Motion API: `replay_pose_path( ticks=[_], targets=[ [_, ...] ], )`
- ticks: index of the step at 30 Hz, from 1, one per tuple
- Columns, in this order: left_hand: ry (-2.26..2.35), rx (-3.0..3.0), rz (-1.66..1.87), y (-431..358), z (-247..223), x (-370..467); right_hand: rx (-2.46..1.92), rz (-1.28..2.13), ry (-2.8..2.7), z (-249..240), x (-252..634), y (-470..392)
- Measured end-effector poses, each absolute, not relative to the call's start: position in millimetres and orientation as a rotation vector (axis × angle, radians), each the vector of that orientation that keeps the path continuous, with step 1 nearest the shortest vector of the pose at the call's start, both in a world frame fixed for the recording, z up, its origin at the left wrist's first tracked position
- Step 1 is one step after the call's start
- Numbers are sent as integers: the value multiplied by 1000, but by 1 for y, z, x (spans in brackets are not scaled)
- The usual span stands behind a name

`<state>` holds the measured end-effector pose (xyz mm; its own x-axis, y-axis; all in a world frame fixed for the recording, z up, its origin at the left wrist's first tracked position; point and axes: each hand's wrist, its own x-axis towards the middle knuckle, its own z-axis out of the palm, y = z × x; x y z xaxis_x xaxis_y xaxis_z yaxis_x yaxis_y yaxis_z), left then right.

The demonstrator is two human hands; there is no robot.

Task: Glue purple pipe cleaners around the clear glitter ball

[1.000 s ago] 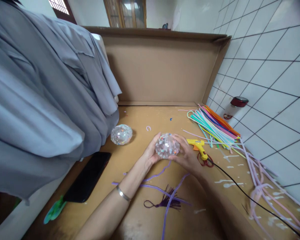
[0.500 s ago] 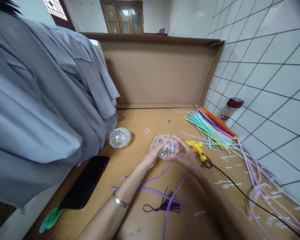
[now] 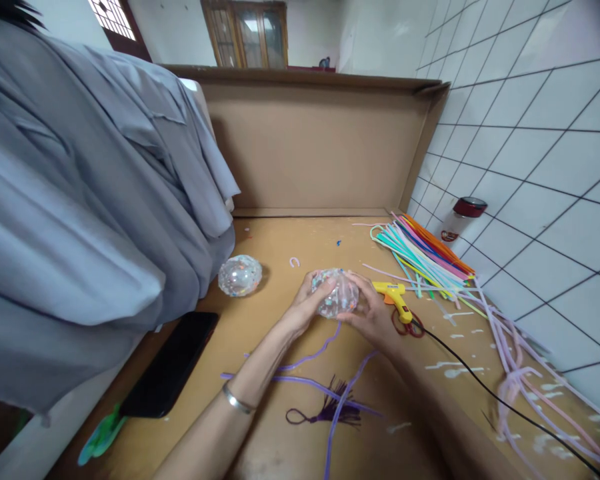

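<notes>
A clear, rounded bowl-like piece speckled with coloured bits (image 3: pixel 339 298) is held between both hands above the table. My left hand (image 3: pixel 307 303) grips its left side, the thumb lying across it. Around its right side curl the fingers of my right hand (image 3: pixel 373 313). A similar clear speckled piece (image 3: pixel 241 275) rests on the table to the left. Below the hands, purple pipe cleaners (image 3: pixel 305 381) lie across a dark purple tassel (image 3: pixel 335 412). Just right of my right hand is a yellow glue gun (image 3: pixel 394 293), with red-handled scissors (image 3: pixel 407 325) partly under it.
Bundled coloured pipe cleaners (image 3: pixel 425 257) lie at the back right, near a red-lidded jar (image 3: pixel 463 217) by the tiled wall. A black cord (image 3: pixel 500 393) crosses the right side. A black phone (image 3: pixel 173 367) lies left, beside grey cloth (image 3: pixel 105 200). A cardboard panel (image 3: pixel 325 147) stands behind.
My right thumb has shifted down off the front of the speckled piece towards its lower edge. My left hand stays in nearly the same place, and the things on the table have not moved.
</notes>
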<state>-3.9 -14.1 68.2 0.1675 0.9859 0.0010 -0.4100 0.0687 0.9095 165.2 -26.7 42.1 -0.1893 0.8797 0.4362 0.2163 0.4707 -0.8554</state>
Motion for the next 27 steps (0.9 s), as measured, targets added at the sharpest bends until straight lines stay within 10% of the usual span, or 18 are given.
replay_pose_path(
  ticks=[27],
  targets=[
    [904,1875,1351,-20,71,-3,-821,-145,-1630,34,146,-40]
  ],
)
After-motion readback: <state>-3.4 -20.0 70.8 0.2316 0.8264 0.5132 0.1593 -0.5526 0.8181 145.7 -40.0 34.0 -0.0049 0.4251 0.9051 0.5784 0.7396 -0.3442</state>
